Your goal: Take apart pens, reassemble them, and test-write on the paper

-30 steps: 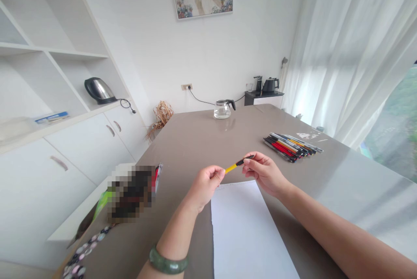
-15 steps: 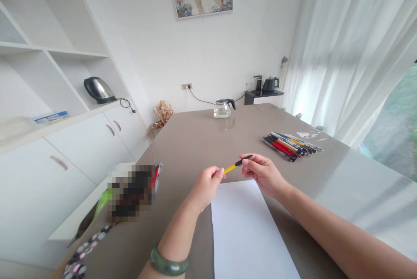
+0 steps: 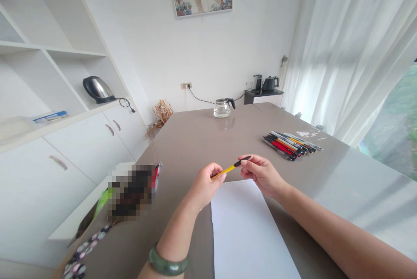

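A yellow pen (image 3: 228, 169) with a black end is held between my two hands, slanting up to the right. My left hand (image 3: 208, 182) grips its lower left part between thumb and fingers. On the black end, the fingertips of my right hand (image 3: 261, 174) are pinched. White paper (image 3: 249, 231) lies flat on the table just below and in front of both hands. A heap of pens (image 3: 289, 145), red, black, yellow and clear, rests farther off to the right.
On the brown table (image 3: 192, 136) a glass pot (image 3: 222, 109) with clear liquid stands at the back. A blurred dark bag (image 3: 132, 192) with a beaded strap (image 3: 86, 248) sits at the left edge. White cabinets (image 3: 81, 157) flank the left side; curtains (image 3: 335, 53) hang right.
The left thumb and fingers have shifted on the pen, so more of its yellow barrel and lower end shows. The right hand has moved very slightly left.
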`<state>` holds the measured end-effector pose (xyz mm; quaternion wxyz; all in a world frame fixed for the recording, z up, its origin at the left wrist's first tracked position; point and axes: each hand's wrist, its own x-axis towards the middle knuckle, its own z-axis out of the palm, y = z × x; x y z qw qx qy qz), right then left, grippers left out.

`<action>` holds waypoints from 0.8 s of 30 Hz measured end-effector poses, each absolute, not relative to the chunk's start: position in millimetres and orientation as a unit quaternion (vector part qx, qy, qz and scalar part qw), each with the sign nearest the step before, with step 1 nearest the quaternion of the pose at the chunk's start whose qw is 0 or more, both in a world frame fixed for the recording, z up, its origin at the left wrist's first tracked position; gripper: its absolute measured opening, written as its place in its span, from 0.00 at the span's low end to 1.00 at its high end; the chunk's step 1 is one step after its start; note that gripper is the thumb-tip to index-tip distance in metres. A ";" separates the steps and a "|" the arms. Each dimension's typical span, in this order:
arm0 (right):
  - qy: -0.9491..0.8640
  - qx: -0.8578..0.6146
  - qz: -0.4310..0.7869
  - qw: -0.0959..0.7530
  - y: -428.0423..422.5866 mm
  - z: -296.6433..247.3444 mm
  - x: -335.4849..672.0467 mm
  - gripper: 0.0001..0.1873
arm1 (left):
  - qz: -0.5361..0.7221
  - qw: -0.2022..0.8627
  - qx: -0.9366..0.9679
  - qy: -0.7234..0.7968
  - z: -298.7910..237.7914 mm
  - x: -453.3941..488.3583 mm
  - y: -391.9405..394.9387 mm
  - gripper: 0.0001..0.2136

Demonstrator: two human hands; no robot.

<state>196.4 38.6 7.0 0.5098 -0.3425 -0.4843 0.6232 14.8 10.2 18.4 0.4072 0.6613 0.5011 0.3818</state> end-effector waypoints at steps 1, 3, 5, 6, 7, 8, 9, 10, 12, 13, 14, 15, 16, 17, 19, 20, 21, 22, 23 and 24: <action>-0.484 -0.343 0.624 0.509 38.5 7.0 196.5 0.12 | 0.375 0.408 0.660 0.507 19.1 14.4 10.2 0.13; -0.481 -0.344 0.626 0.509 38.1 7.7 196.7 0.12 | 0.363 0.404 0.655 0.525 19.7 13.6 10.2 0.17; -0.477 -0.346 0.626 0.510 37.7 8.9 196.6 0.12 | 0.352 0.395 0.651 0.545 19.5 13.0 10.2 0.20; -0.477 -0.347 0.626 0.510 37.4 9.4 196.4 0.12 | 0.350 0.390 0.650 0.551 19.2 12.9 10.3 0.20; -0.480 -0.348 0.625 0.508 37.2 9.9 196.1 0.12 | 0.348 0.385 0.651 0.554 18.9 12.8 10.3 0.20; -0.483 -0.348 0.625 0.505 37.1 10.2 195.9 0.12 | 0.347 0.380 0.654 0.555 18.6 12.9 10.4 0.20; -0.488 -0.347 0.624 0.502 36.9 10.3 195.7 0.11 | 0.346 0.375 0.658 0.554 18.3 12.9 10.5 0.19; -0.492 -0.346 0.624 0.499 36.8 10.4 195.5 0.11 | 0.346 0.371 0.662 0.552 17.9 12.9 10.6 0.18; -0.498 -0.345 0.622 0.495 36.6 10.1 195.5 0.11 | 0.351 0.364 0.669 0.545 16.9 12.7 11.1 0.16; -0.501 -0.346 0.620 0.494 36.5 9.8 195.5 0.11 | 0.355 0.362 0.671 0.541 16.1 12.6 11.4 0.16; -0.504 -0.346 0.618 0.494 36.4 9.6 195.5 0.11 | 0.358 0.361 0.673 0.537 15.3 12.4 11.7 0.15; -0.505 -0.348 0.616 0.494 36.4 9.3 195.6 0.11 | 0.360 0.362 0.675 0.533 14.4 12.2 12.0 0.15; -0.506 -0.349 0.615 0.494 36.4 9.0 195.6 0.11 | 0.361 0.364 0.677 0.528 13.6 12.1 12.3 0.14; -0.506 -0.350 0.614 0.495 36.4 8.7 195.6 0.11 | 0.361 0.367 0.677 0.526 12.9 12.1 12.5 0.14; -0.505 -0.352 0.613 0.495 36.6 8.1 195.5 0.12 | 0.363 0.370 0.676 0.524 12.3 12.2 12.7 0.14; -0.505 -0.353 0.613 0.494 36.8 7.8 195.4 0.12 | 0.365 0.370 0.674 0.525 12.5 12.5 12.6 0.14; -0.506 -0.353 0.613 0.494 36.9 7.6 195.4 0.12 | 0.366 0.369 0.673 0.527 12.8 12.8 12.4 0.14; -0.506 -0.353 0.613 0.494 37.0 7.5 195.3 0.12 | 0.363 0.368 0.673 0.529 13.3 13.2 12.1 0.15; -0.507 -0.352 0.612 0.494 37.1 7.5 195.3 0.11 | 0.357 0.367 0.673 0.534 13.7 13.6 11.9 0.16; -0.507 -0.350 0.612 0.495 37.0 7.6 195.3 0.11 | 0.349 0.367 0.672 0.540 13.9 14.0 11.6 0.17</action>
